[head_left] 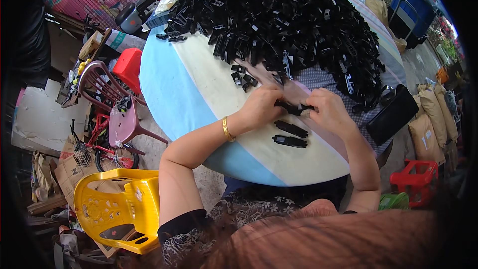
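My left hand (262, 105) and my right hand (329, 111) meet over the cloth-covered round table (199, 94). Their closed fingers grip opposite ends of one small black plastic part (295, 108), partly covered by the fingertips. Just below it lie two long black plastic pieces (290, 135), side by side on the pale stripe. Beyond my left hand sit several small loose black clips (244, 77). A big heap of black plastic parts (279, 15) covers the table's far side. The exact kind of these parts is too small to tell.
To the right, a black case (392, 114) rests on the table's edge. A yellow plastic chair (142, 204) stands at lower left, a pink chair (122, 119) farther off. A red stool (416, 182) and brown sacks (425, 137) are on the right floor.
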`<state>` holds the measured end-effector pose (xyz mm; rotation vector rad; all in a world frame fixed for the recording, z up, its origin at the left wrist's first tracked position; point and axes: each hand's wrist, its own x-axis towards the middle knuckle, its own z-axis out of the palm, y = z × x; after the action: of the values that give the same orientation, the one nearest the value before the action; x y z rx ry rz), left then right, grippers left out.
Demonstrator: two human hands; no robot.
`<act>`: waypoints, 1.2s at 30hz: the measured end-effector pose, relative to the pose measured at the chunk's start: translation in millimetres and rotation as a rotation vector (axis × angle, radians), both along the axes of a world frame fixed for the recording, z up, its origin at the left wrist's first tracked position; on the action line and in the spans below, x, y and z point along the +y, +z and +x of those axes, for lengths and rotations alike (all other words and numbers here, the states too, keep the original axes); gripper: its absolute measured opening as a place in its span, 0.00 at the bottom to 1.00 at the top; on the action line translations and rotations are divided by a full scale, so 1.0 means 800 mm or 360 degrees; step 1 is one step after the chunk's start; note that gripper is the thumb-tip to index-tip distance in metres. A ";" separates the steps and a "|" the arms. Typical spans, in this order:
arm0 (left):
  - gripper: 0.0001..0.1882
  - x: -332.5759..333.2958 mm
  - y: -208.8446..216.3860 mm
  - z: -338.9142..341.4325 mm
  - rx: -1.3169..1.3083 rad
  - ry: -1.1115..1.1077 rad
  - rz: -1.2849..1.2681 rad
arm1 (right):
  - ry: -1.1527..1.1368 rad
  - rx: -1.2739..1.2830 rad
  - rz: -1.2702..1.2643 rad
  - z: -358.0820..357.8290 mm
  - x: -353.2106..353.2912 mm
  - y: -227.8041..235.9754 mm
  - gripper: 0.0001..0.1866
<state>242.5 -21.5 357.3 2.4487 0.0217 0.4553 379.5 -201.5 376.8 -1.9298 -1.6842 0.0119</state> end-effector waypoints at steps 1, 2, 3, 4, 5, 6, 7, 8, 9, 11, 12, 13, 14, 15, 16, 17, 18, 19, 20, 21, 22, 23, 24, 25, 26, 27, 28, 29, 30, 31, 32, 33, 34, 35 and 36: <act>0.08 0.001 -0.001 0.000 -0.0001 0.0001 0.0001 | 0.0012 -0.0049 -0.0101 0.001 -0.001 0.004 0.10; 0.08 0.001 -0.002 -0.001 0.0004 -0.0014 0.0001 | 0.0013 -0.0050 -0.0100 -0.001 -0.002 0.005 0.10; 0.08 0.002 -0.003 -0.001 0.0008 -0.0029 0.0001 | -0.0030 -0.0041 -0.0082 -0.004 -0.003 0.006 0.09; 0.08 0.002 -0.002 -0.001 0.0008 -0.0028 0.0002 | -0.0072 -0.0031 -0.0064 -0.007 -0.004 0.007 0.08; 0.09 0.003 0.000 -0.001 0.0020 -0.0030 -0.0002 | -0.0070 -0.0032 -0.0064 -0.006 -0.003 0.009 0.08; 0.10 0.004 0.001 -0.001 0.0032 -0.0033 -0.0006 | -0.0168 0.0082 -0.0027 -0.006 -0.002 0.012 0.08; 0.10 0.004 -0.001 0.000 0.0031 -0.0031 -0.0007 | -0.0264 0.0195 0.0008 -0.005 -0.001 0.013 0.07; 0.10 0.005 -0.003 0.001 0.0034 -0.0033 -0.0009 | -0.0263 0.0194 0.0007 -0.007 0.000 0.009 0.07; 0.10 0.005 -0.005 0.001 0.0038 -0.0036 -0.0011 | -0.0153 0.0128 0.0040 -0.009 0.001 0.002 0.08; 0.10 0.003 -0.001 -0.001 0.0067 -0.0018 -0.0024 | -0.0035 0.0033 0.0056 -0.015 0.003 0.004 0.07; 0.10 0.002 0.002 -0.002 0.0096 0.0001 -0.0035 | -0.0036 0.0032 0.0056 -0.016 0.001 0.005 0.07; 0.10 0.001 0.003 -0.002 0.0096 0.0002 -0.0034 | -0.0051 0.0031 0.0042 -0.017 0.000 0.004 0.07; 0.10 0.000 0.005 -0.003 0.0186 0.0000 -0.0049 | -0.0065 0.0029 0.0028 -0.017 0.000 0.004 0.07; 0.09 0.000 0.006 -0.003 0.0276 -0.0002 -0.0064 | -0.0063 0.0028 0.0031 -0.016 0.002 0.003 0.07; 0.09 -0.001 0.003 -0.001 0.0278 -0.0004 -0.0064 | -0.0026 0.0020 0.0066 -0.016 0.004 0.001 0.07; 0.09 -0.003 -0.003 0.001 0.0191 -0.0068 -0.0111 | 0.0012 0.0011 0.0102 -0.016 0.006 -0.001 0.07; 0.09 -0.004 -0.007 0.002 0.0102 -0.0131 -0.0156 | 0.0010 0.0011 0.0102 -0.015 0.010 -0.006 0.07; 0.09 -0.004 -0.008 0.003 0.0100 -0.0138 -0.0156 | 0.0111 0.0089 0.0150 -0.013 0.015 -0.013 0.07; 0.09 -0.004 -0.009 0.004 0.0086 -0.0153 -0.0153 | 0.0213 0.0165 0.0199 -0.011 0.018 -0.016 0.07; 0.10 -0.004 -0.009 0.005 0.0071 -0.0169 -0.0150 | 0.0206 0.0161 0.0200 -0.010 0.016 -0.015 0.07; 0.10 -0.003 -0.003 0.004 0.0066 -0.0169 -0.0148 | 0.0239 0.0296 0.0043 -0.007 0.014 -0.013 0.08; 0.09 0.000 0.008 0.005 0.0249 -0.0315 -0.0117 | 0.0270 0.0430 -0.0114 -0.004 0.011 -0.011 0.09; 0.10 0.004 0.015 0.007 0.0434 -0.0463 -0.0086 | 0.0268 0.0425 -0.0113 0.002 0.009 -0.009 0.09; 0.10 0.011 0.017 0.012 0.0432 -0.0457 -0.0081 | 0.0277 0.0536 -0.0117 0.010 0.008 -0.007 0.09; 0.10 0.020 0.019 0.018 0.0484 -0.0592 -0.0222 | 0.0287 0.0647 -0.0123 0.018 0.008 -0.005 0.10; 0.10 0.031 0.021 0.028 0.0534 -0.0727 -0.0363 | -0.0027 0.0519 0.0059 0.028 0.009 -0.003 0.09; 0.12 0.044 0.023 0.051 0.0349 -0.0588 0.0052 | -0.0287 -0.0029 0.0429 0.049 0.004 -0.016 0.10; 0.13 0.055 0.030 0.066 0.0165 -0.0296 0.0369 | -0.0605 -0.0307 0.0381 0.060 -0.001 -0.013 0.13; 0.15 0.064 0.037 0.079 0.0078 0.0133 0.0560 | -0.0850 -0.0400 0.0301 0.067 -0.005 -0.008 0.16; 0.18 0.073 0.032 0.095 -0.0192 0.0378 0.0704 | -0.1001 -0.0511 0.0211 0.079 -0.009 -0.008 0.17; 0.19 0.092 0.026 0.105 -0.0253 0.0293 0.0778 | -0.1140 -0.0621 0.0128 0.085 -0.008 -0.009 0.19; 0.21 0.109 0.018 0.113 -0.0314 0.0207 0.0852 | -0.1125 -0.0610 0.0021 0.084 -0.005 -0.010 0.21; 0.25 0.109 0.013 0.120 -0.0251 0.0174 0.0700 | -0.1117 -0.0600 -0.0093 0.082 -0.003 -0.012 0.22; 0.25 0.112 0.010 0.127 -0.0255 0.0170 0.0701 | -0.1062 -0.0735 -0.0041 0.079 -0.002 -0.017 0.21; 0.27 0.117 0.008 0.134 -0.0255 0.0124 0.0703 | -0.1042 -0.0729 -0.0047 0.080 0.002 -0.020 0.21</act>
<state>349.6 72.2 363.5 2.8396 -0.0568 0.7574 443.5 -199.7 360.6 -2.5532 -1.2141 -0.7004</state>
